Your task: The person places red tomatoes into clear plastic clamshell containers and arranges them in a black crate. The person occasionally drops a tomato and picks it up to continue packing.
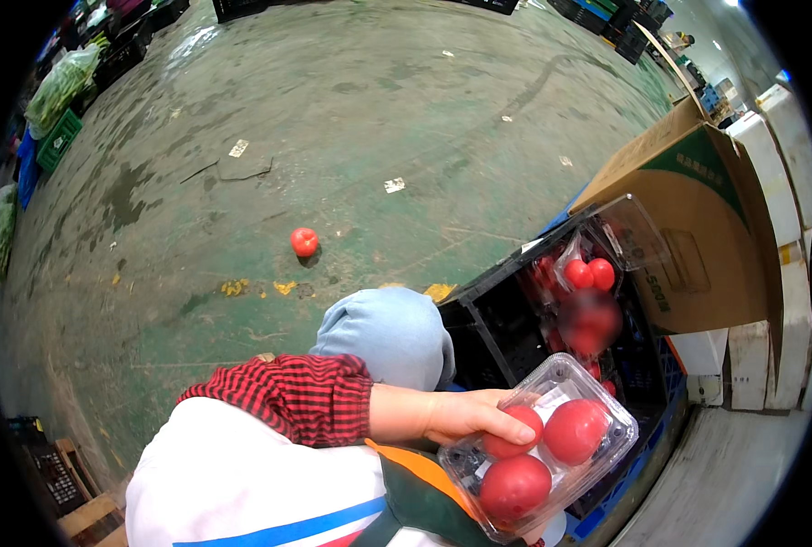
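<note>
My left hand point(478, 418), in a red-and-black striped sleeve, grips a clear plastic clamshell punnet point(621, 437). Its thumb presses on a red tomato point(508, 448). Two more tomatoes point(575, 431) show in the punnet, with a white paper-like piece between them. Of my right hand point(533, 532) only a sliver of skin and cuff shows beneath the punnet's lower edge; its fingers are hidden. Beyond the punnet, a black plastic crate point(486, 335) holds several tomatoes and clear packs point(584, 263). One open lid point(631, 232) stands up there. Part of the crate's contents is blurred.
A single tomato point(304, 242) lies on the worn green floor point(351, 157). At right a cardboard box point(693, 205) leans over the crate, backed by stacked white foam boxes point(782, 184). My knee point(385, 331) is beside the crate. Bagged greens point(64, 85) and a green crate point(59, 140) stand far left.
</note>
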Demonstrator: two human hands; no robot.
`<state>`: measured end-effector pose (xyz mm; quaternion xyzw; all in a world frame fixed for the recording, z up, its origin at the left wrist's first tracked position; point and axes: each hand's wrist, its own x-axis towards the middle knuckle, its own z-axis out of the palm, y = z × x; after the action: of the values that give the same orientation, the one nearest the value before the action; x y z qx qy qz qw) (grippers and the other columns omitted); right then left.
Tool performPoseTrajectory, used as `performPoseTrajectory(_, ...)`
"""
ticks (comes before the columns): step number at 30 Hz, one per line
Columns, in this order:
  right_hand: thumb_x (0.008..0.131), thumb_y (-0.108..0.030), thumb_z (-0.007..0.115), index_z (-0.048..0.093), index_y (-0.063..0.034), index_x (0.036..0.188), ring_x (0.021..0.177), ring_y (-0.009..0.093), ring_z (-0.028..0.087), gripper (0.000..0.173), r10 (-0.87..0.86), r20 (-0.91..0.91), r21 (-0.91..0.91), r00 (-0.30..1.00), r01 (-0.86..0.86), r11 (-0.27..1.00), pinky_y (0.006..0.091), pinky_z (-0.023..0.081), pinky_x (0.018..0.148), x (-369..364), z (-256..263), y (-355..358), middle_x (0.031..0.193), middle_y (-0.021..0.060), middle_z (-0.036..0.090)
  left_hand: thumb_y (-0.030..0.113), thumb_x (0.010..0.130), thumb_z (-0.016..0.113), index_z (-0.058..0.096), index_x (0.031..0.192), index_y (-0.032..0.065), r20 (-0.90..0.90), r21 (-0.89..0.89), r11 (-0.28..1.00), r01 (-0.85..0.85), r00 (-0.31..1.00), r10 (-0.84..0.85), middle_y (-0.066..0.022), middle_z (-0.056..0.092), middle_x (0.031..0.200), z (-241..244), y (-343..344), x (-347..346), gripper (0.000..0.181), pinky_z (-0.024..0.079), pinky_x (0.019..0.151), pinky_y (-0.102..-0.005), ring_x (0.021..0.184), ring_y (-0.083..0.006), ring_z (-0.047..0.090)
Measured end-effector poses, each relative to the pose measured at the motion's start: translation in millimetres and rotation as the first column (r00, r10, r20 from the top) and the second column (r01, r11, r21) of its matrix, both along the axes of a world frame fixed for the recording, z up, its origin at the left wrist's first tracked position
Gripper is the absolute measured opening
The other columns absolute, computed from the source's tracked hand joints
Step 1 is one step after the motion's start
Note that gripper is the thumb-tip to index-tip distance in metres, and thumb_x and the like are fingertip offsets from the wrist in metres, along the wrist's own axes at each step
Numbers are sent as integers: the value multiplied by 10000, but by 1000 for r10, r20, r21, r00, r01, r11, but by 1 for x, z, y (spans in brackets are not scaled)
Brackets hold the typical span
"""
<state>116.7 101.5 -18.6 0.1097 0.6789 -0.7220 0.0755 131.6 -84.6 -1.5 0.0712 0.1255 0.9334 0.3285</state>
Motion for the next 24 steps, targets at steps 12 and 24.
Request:
performPoseTrajectory(12, 924, -88, 511, 558, 14, 1066, 624, 111, 531, 181, -10, 7, -17, 1000, 10, 1000, 220, 420, 540, 2, -2, 5, 931, 113, 638, 188, 775, 741, 272, 1419, 71, 30, 114, 993, 10, 999, -14, -122, 444, 1334, -6, 8, -1, 806, 395, 1029, -370, 1219, -225, 458)
performPoseTrajectory(24, 921, -93, 526, 570, 20, 1054, 605, 101, 527, 180, -26, 16, -43, 1000, 27, 999, 205, 404, 508, 10, 0, 5, 925, 122, 647, 192, 771, 732, 246, 1432, 61, 65, -26, 1000, -14, 998, 16, -130, 423, 1363, -4, 2, 5, 832, 378, 1039, -382, 1240, -231, 443)
